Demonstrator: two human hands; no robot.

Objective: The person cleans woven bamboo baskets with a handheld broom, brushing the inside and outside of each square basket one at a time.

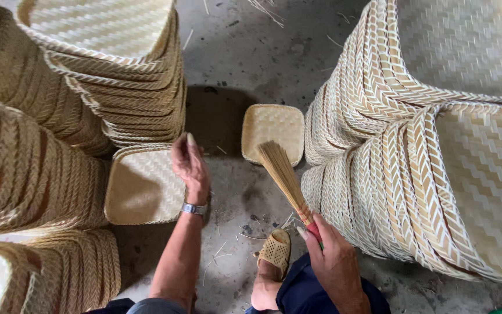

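Gripping brush (286,180), right hand (335,259)

Both forearms are bare right down to the wrists, no sleeves in sight on either one. On the wrist behind the left hand (190,164) there's a wristwatch (194,208) with a silvery metal band and a small pale face, sitting snug. The right hand (335,259) wears nothing, no ring or strap that shows. Lower down, dark navy trousers (309,291) cover a raised knee, the cloth plain and a bit creased. One foot pokes out in a tan slipper (275,250) with a perforated, dotted upper, open at the heel. A strip of grey-blue cloth shows at the bottom edge.
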